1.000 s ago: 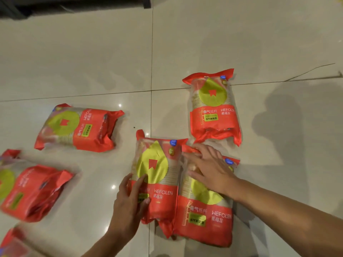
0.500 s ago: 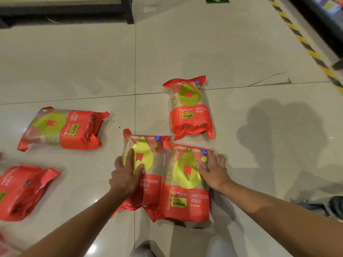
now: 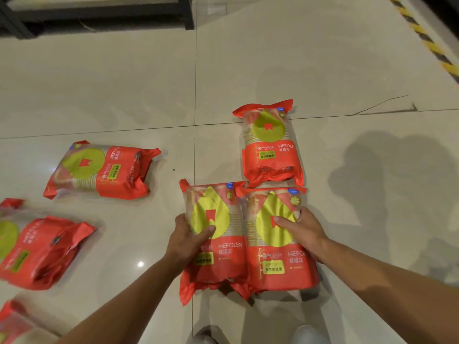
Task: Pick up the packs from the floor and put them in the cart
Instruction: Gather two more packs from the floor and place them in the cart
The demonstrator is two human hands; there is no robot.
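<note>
At lower centre of the frame, the left hand (image 3: 185,240) curls round the left pack (image 3: 224,259) while the right hand (image 3: 305,232) clasps the right pack (image 3: 280,247) (side by side, touching), thumbs on top.

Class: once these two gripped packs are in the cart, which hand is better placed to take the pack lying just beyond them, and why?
Probably the right hand: the far pack lies directly ahead of it, past the right-hand pack.

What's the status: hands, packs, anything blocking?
Left hand clamped on left pack, right hand on right pack. Both side by side on floor. Third pack just beyond. No cart visible.
</note>
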